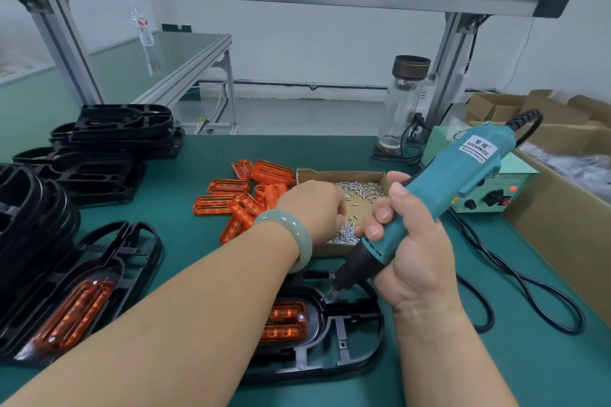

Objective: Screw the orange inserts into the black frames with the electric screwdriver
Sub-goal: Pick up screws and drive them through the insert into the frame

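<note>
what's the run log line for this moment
left hand over screw box | right hand holds screwdriver | bit near black frame | orange insert seated

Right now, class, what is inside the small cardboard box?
Loose silver screws lie in the cardboard box. The left hand covers its near-left part; whether it holds a screw is hidden.

Right hand point(413, 251) grips teal electric screwdriver point(443, 192), bit angled down at black frame point(347, 363); left hand point(312, 208) dips into screw box point(340, 173) at frame's 12 o'clock.
</note>
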`<move>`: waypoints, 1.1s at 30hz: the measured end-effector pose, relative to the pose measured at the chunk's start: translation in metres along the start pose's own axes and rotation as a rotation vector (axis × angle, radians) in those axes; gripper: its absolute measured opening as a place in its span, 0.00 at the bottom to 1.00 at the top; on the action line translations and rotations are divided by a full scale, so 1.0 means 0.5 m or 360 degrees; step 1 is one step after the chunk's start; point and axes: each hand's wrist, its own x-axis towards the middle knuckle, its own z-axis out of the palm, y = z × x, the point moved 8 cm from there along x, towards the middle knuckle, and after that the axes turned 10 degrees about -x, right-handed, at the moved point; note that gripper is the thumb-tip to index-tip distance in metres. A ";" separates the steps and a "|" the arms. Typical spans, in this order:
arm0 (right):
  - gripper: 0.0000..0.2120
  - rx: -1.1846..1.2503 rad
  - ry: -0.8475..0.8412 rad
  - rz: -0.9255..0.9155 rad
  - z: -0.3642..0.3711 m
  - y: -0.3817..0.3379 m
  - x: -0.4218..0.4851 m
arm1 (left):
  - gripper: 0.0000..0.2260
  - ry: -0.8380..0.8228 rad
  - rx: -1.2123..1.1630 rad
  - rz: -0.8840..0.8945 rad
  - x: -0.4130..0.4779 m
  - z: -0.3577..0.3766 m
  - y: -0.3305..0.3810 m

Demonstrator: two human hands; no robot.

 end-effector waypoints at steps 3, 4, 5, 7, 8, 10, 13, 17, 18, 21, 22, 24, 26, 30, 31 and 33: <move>0.11 0.0015 0.0007 0.0014 -0.002 0.001 0.000 | 0.05 0.0080 -0.0095 -0.0005 -0.003 -0.007 0.002; 0.11 0.0019 0.0006 0.0014 -0.002 0.001 0.000 | 0.06 0.0093 -0.0117 -0.0008 -0.002 -0.007 0.001; 0.11 0.0025 0.0005 0.0018 -0.002 0.001 0.000 | 0.07 0.0101 -0.0151 -0.0010 -0.001 -0.007 -0.001; 0.11 0.0037 -0.0007 0.0027 -0.002 0.002 0.001 | 0.09 0.0146 -0.0279 -0.0037 0.000 -0.012 -0.008; 0.11 0.0040 -0.0018 0.0027 -0.002 0.003 0.002 | 0.09 0.0206 -0.0400 -0.0085 -0.002 -0.020 -0.016; 0.10 0.0032 -0.0037 0.0019 -0.001 0.003 0.002 | 0.07 0.0396 -0.0877 -0.0275 -0.011 -0.038 -0.046; 0.08 0.0036 -0.0058 0.0006 -0.002 0.004 0.001 | 0.05 0.0578 -0.1685 -0.0518 -0.039 -0.047 -0.083; 0.09 0.0093 -0.0049 0.0026 -0.002 0.008 0.001 | 0.09 0.0623 -0.2216 -0.0564 -0.084 -0.061 -0.094; 0.08 0.0105 -0.0041 0.0031 -0.002 0.009 0.001 | 0.09 0.0651 -0.2263 -0.0552 -0.097 -0.069 -0.098; 0.08 0.0133 -0.0016 0.0043 -0.004 0.012 0.000 | 0.10 0.0753 -0.2368 -0.0496 -0.146 -0.094 -0.113; 0.07 0.0142 -0.0012 0.0044 -0.004 0.013 -0.001 | 0.10 0.0778 -0.2416 -0.0470 -0.164 -0.101 -0.119; 0.07 0.0169 -0.0009 0.0050 -0.004 0.014 -0.003 | 0.10 0.0803 -0.2493 -0.0414 -0.203 -0.111 -0.127; 0.06 0.0193 -0.0012 0.0064 -0.003 0.018 -0.004 | 0.07 0.0800 -0.2501 -0.0360 -0.242 -0.113 -0.128; 0.06 0.0214 -0.0018 0.0087 0.003 0.025 -0.008 | 0.05 0.0829 -0.2506 -0.0277 -0.305 -0.093 -0.129; 0.06 0.0229 -0.0020 0.0094 0.005 0.027 -0.009 | 0.05 0.0832 -0.2531 -0.0273 -0.313 -0.087 -0.132; 0.06 0.0263 -0.0010 0.0105 0.008 0.029 -0.011 | 0.05 0.0811 -0.2549 -0.0287 -0.315 -0.079 -0.138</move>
